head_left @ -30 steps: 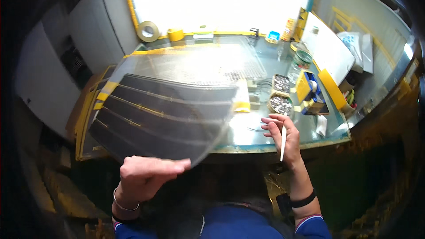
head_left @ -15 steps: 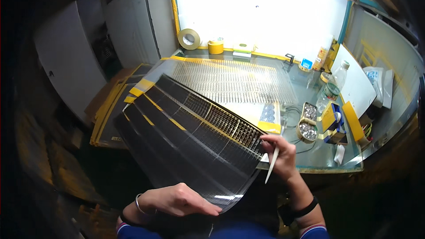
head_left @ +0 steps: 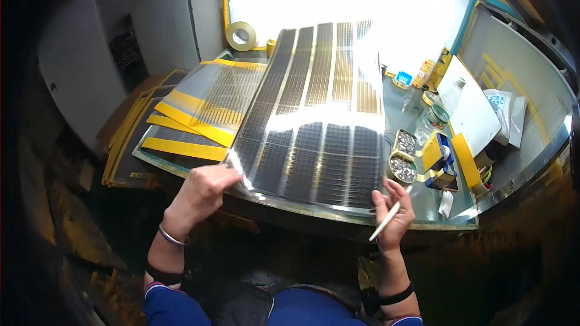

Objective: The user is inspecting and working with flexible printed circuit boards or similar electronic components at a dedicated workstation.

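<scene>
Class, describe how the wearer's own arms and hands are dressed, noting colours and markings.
Both the left hand and right hand are gloveless. The left wrist has a silvery bangle; each forearm wears a dark band. The blue sleeves have white-and-red edging.

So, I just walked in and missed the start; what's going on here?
A person grips a large, dark, glossy rectangular sheet with pale lengthwise stripes at its near corners, the left hand at one and the right hand at the other. The right hand also holds a slim white stick. The sheet extends over the glass-topped bench; whether it touches down is unclear. To its right sits a round container of small silvery pieces.
</scene>
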